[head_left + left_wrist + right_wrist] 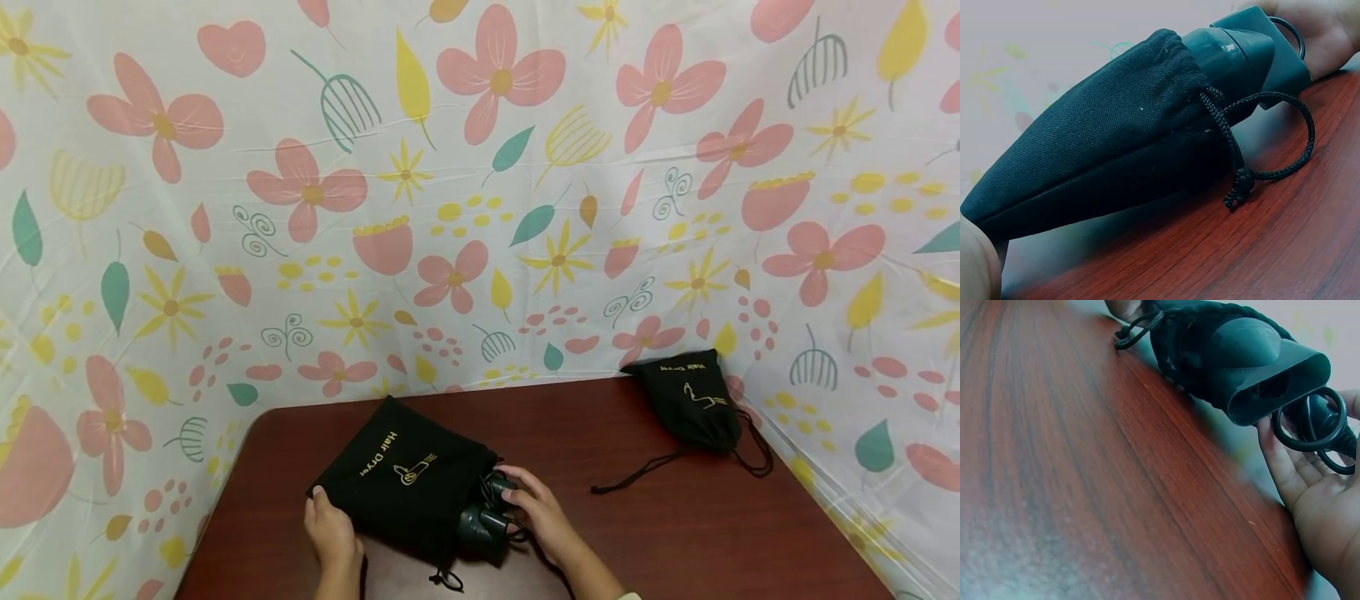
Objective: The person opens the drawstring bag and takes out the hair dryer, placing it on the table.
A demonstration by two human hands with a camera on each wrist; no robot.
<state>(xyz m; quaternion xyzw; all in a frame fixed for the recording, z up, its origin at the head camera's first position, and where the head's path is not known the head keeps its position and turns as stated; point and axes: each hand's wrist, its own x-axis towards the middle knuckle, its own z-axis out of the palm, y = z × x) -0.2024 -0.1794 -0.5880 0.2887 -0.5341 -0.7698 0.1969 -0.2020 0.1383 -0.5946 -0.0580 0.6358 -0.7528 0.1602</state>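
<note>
Hair dryer (480, 529) half in a black drawstring bag (420, 475) on a table (570, 433), lower middle of the frame.
Seemingly midway, neither fully in nor out: nozzle (1310, 365) and cord (1300, 446) protrude, the mouth undrawn. The left hand (332, 533) pinches the bag's corner; the right hand (547, 517) curls round the dryer's corded end. A second bag (686, 404), mouth gathered, lies at right.
</note>
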